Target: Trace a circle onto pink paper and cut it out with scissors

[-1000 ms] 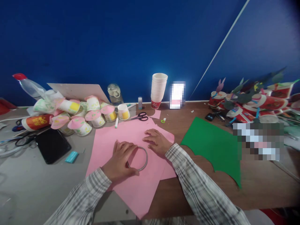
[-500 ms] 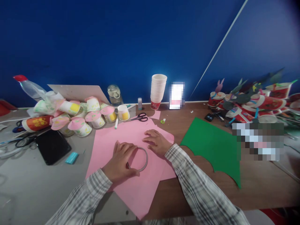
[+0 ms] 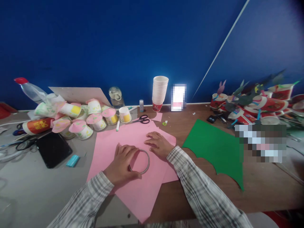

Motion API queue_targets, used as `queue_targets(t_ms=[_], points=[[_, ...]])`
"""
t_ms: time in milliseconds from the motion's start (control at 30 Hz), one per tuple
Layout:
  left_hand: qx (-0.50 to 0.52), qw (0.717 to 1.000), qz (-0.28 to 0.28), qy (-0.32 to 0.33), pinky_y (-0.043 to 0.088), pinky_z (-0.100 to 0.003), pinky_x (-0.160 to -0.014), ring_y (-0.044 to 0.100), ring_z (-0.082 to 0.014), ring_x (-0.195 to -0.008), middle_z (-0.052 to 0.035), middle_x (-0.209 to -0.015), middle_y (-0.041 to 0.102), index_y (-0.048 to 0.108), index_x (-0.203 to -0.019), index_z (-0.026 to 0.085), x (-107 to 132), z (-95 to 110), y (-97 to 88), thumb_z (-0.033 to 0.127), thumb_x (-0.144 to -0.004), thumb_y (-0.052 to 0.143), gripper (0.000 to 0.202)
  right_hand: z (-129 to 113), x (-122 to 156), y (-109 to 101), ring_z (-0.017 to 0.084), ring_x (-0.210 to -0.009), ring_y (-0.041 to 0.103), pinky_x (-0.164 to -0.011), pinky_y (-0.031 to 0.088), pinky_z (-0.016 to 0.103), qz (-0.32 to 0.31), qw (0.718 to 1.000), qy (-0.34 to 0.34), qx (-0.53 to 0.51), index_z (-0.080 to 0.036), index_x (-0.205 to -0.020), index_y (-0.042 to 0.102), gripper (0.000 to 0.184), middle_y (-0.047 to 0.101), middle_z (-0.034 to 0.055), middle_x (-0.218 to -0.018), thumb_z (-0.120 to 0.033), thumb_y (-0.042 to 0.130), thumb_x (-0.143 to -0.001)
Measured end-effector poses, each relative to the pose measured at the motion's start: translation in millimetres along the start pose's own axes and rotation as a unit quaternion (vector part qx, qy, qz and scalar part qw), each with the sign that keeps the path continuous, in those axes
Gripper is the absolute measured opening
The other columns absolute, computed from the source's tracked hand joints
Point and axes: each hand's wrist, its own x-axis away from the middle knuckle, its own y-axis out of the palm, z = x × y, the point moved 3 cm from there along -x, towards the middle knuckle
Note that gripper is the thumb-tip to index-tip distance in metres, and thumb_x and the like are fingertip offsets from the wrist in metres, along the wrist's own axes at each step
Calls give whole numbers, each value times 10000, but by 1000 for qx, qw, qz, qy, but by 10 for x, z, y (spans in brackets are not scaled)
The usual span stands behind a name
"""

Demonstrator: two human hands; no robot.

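My left hand (image 3: 123,164) curls around the left side of a thin grey ring (image 3: 148,161), thumb and fingers gripping it. The ring lies flat on a sheet of pink paper (image 3: 137,202), and part of it is hidden under my palm. Resting on the pink paper to the right of the ring, my right hand (image 3: 159,145) has its fingers apart and holds nothing. Black-handled scissors (image 3: 143,119) lie at the paper's far edge, near a white marker (image 3: 118,124).
Green paper (image 3: 213,147) with a scalloped edge lies to the right. Behind stands a stack of paper cups (image 3: 160,91). Decorated cups (image 3: 99,122) crowd the left; red cups (image 3: 270,106) pile up at the right. A black tablet-like device (image 3: 53,150) and blue packet (image 3: 72,161) sit at left.
Both hands and the ring stay where they were. Only the camera's view has shifted very slightly.
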Motion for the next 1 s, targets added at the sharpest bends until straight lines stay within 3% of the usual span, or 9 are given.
queue_targets(t_ms=[167,333,433,500,567,833,1000], points=[[12,1000,-8,-1,36,-603,-1028,360,-302,-1112,-53,-1184,487,380,-1191,288,3,-10,3,708,-468,585,861,7,1,-9,270,-1095,456,-954,349,428,16,1000,-3,-5,-204,-966,667,345,559,112,-1139,-109,685,-635],[6,1000,-13,0,23,-621,-1026,354,-322,-1123,-61,-1202,482,367,-1210,293,-3,-37,21,709,-448,596,898,-221,32,-195,265,-1075,491,-968,348,435,123,988,-60,-64,-206,-931,667,243,617,99,-1059,-129,630,-703],[13,1000,-14,-1,21,-627,-1024,356,-326,-1122,-59,-1207,481,354,-1214,306,-6,-50,38,714,-428,604,921,-446,71,-186,256,-1101,487,-962,375,394,38,989,-88,-110,-217,-1082,587,400,576,102,-1150,-222,677,-692],[21,1000,-7,-2,27,-625,-1025,361,-321,-1118,-61,-1201,485,356,-1209,304,-2,-54,47,716,-417,609,928,-569,107,-112,277,-1114,478,-963,371,405,-45,988,-106,-102,-213,-1160,524,572,534,120,-1206,-280,730,-631],[26,1000,2,-3,32,-623,-1025,367,-315,-1111,-63,-1195,488,359,-1203,300,4,-54,54,719,-406,612,936,-635,139,-43,299,-1126,464,-974,350,429,-80,987,-113,-81,-200,-1212,467,702,510,138,-1228,-327,754,-585],[35,999,17,6,40,-639,-1016,367,-319,-1100,-72,-1161,477,342,-1212,299,22,-33,47,736,-391,601,966,-682,187,19,324,-1096,450,-970,345,412,-74,995,-59,-24,-187,-1293,347,883,477,145,-1205,-487,721,-551],[28,999,25,3,53,-645,-1009,381,-324,-1082,-79,-1145,458,328,-1233,298,20,-13,44,741,-376,601,1002,-721,176,48,335,-1051,450,-939,353,460,-65,997,-35,-6,-224,-1305,304,914,505,116,-1155,-466,740,-539]])
